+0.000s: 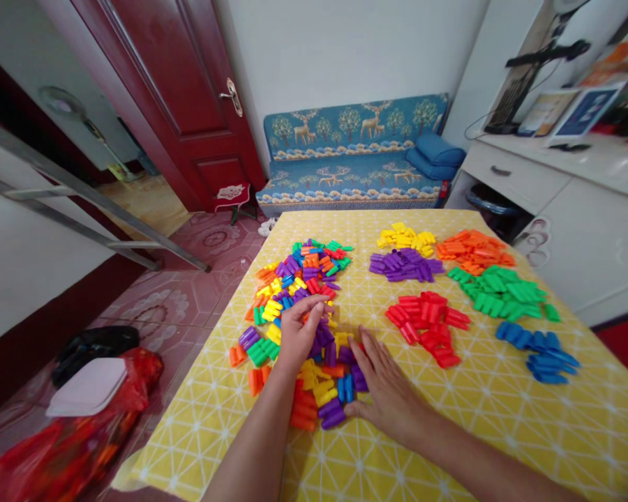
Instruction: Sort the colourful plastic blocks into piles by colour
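Observation:
A mixed heap of small, tube-like plastic pieces [287,282] in several colours spreads over the left half of the table. My left hand [299,333] is over this heap, thumb and fingers drawn together; whatever they pinch, if anything, is hidden. My right hand [387,390] rests at the heap's near right edge, fingers spread, touching purple and yellow pieces. Right of it lie single-colour piles: red pieces [429,324], purple pieces [405,265], yellow pieces [405,238], orange pieces [476,249], green pieces [502,291] and blue pieces [541,352].
A yellow patterned cloth covers the table [502,432]. Behind it stands a blue sofa [340,167]. A white cabinet [601,237] is at the right, a metal ladder [84,192] at the left. Red plastic bags [68,446] lie on the floor.

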A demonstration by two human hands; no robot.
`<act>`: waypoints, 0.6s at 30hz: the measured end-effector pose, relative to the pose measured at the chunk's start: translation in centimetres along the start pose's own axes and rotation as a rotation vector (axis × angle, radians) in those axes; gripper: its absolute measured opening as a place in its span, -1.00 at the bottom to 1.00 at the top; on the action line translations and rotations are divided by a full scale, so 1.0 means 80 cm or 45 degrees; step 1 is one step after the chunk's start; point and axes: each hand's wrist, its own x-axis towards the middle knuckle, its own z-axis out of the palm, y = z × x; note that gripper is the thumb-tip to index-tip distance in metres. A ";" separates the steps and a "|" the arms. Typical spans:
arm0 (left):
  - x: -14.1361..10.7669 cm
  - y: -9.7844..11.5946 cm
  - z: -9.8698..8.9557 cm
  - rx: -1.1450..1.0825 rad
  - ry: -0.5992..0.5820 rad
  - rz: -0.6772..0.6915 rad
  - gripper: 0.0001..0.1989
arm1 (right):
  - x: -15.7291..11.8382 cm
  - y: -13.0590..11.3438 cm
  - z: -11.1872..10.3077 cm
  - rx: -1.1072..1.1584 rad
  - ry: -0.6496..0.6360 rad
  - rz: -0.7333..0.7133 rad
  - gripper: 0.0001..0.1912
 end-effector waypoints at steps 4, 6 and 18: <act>0.003 0.029 0.003 -0.106 -0.035 -0.024 -0.68 | 0.033 -0.018 0.017 0.209 0.157 -0.030 -0.14; 0.008 0.042 0.007 -0.081 -0.128 -0.053 -0.64 | 0.054 -0.028 0.021 0.354 0.238 -0.104 -0.24; 0.144 -0.010 0.033 1.004 -0.565 0.505 -0.76 | 0.165 0.020 0.013 0.943 0.848 0.056 -0.65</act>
